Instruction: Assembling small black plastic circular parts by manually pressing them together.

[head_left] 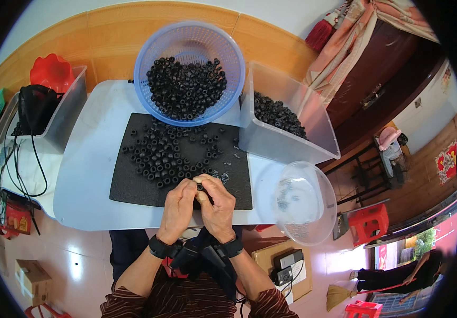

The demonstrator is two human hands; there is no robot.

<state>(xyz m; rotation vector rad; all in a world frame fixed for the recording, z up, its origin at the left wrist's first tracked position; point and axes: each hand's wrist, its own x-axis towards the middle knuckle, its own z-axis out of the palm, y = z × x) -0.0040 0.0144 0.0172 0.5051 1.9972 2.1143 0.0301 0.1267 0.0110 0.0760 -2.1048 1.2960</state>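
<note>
Above the near edge of a black mat, my left hand and my right hand meet fingertip to fingertip. Between them they pinch a small black ring-shaped part, mostly covered by the fingers. The right thumb and fingertips look wrapped in pale covers. Just beyond lies a loose spread of black ring-shaped parts, each with a hole. Several tiny clear pieces are scattered on the mat beside my right hand.
A blue colander of black parts stands at the mat's far edge. Right of it are a clear bin and a round clear tub overhanging the table. A grey bin stands left. A person holds a broom lower right.
</note>
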